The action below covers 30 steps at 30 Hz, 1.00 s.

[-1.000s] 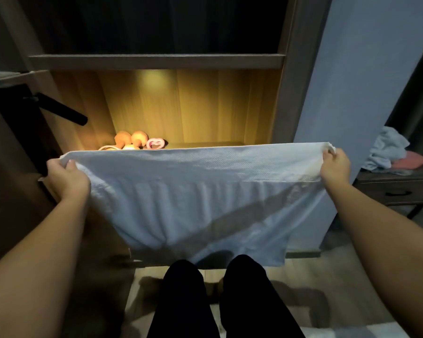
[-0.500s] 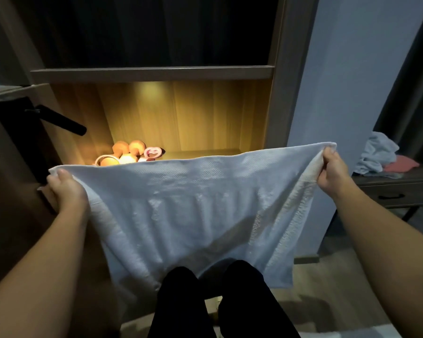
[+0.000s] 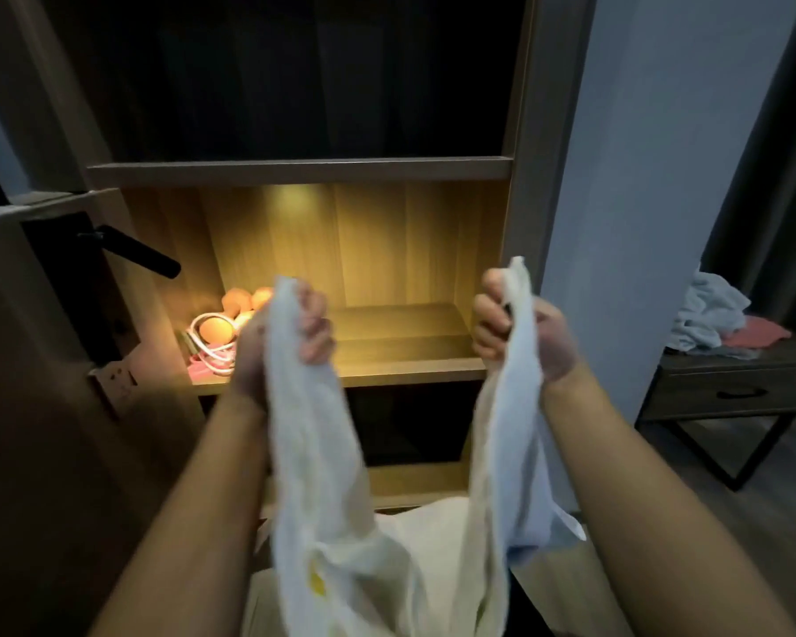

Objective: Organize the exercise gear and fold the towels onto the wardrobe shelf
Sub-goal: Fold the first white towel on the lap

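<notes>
The left hand (image 3: 290, 333) and right hand (image 3: 515, 328) swing inward, each still gripping a towel (image 3: 322, 475) corner. The once-taut cloth now sags between them.

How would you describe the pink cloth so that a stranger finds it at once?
Look right of the tall wooden wardrobe to the dark side table with one drawer. On its top, the pink cloth lies beside a crumpled light blue towel, on that towel's right; it is the only pink item there.

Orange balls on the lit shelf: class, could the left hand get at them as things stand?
Probably not yet: the left hand grips the towel, though the shelf front stands open.
</notes>
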Tool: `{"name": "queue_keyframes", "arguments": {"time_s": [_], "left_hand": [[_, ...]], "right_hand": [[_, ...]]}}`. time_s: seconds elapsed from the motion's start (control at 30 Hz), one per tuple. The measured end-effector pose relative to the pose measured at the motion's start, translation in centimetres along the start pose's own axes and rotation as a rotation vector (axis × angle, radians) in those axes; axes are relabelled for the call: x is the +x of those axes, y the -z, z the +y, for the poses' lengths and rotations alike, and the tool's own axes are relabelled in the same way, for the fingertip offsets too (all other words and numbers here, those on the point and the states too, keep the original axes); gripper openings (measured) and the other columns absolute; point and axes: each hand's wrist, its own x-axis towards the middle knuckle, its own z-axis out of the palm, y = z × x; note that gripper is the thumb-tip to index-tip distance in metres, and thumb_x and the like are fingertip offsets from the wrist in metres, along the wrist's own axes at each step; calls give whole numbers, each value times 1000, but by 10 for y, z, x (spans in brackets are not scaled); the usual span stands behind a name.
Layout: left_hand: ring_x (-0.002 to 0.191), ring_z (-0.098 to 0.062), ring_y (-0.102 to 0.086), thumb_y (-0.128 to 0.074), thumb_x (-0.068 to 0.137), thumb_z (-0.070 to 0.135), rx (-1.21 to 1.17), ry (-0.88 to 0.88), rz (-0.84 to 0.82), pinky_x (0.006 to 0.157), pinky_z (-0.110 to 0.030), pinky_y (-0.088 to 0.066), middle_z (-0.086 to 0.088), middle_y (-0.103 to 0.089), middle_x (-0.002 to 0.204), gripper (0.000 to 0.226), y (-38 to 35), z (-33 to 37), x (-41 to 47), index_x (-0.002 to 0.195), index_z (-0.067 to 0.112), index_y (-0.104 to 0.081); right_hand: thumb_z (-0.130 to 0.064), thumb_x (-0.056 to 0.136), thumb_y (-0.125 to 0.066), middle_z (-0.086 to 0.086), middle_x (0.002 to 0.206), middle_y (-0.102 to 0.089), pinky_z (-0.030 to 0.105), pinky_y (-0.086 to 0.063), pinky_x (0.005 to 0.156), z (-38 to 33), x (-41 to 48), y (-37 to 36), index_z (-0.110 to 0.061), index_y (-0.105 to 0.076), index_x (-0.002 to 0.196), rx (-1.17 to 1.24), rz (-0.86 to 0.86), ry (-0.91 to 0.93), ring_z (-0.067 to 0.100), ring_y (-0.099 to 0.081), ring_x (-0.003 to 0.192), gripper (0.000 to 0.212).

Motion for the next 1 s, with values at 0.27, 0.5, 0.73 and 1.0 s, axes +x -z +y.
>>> {"name": "queue_keyframes", "arguments": {"time_s": [0.27,0.5,0.73,1.0], "left_hand": [[71,-27,-51,-43,90,48,207,-259,-88,67,-36,-45,-16,-48,83,50,-40,-51,-45,104,0,-46],[80,-5,-57,-32,100,30,395,-316,-100,71,-18,-49,11,-55,92,23,-36,-79,-67,108,11,-43],[110,-8,-53,-35,99,26,612,-338,7,88,-21,-46,2,-43,129,17,-22,-105,-78,114,20,-40],[95,-13,-59,-54,89,44,973,-218,233,74,-15,-48,13,-55,98,26,-12,-96,-107,102,22,-58]], "right_hand": [[-40,97,-49,3,82,-59,27,-50,68,66,-1,-40,-22,-58,89,-372,45,26,16,-55,68,21],[-44,94,-56,-5,88,-60,21,-50,71,96,-24,-45,-24,-61,92,-481,223,38,8,-59,79,21],[-54,85,-64,0,101,-64,27,-51,76,129,-43,-35,-24,-66,104,-497,320,-23,15,-62,89,36],[-30,92,-62,3,96,-66,31,-55,79,153,-59,-25,-7,-66,100,-687,493,120,22,-65,93,25]]}}
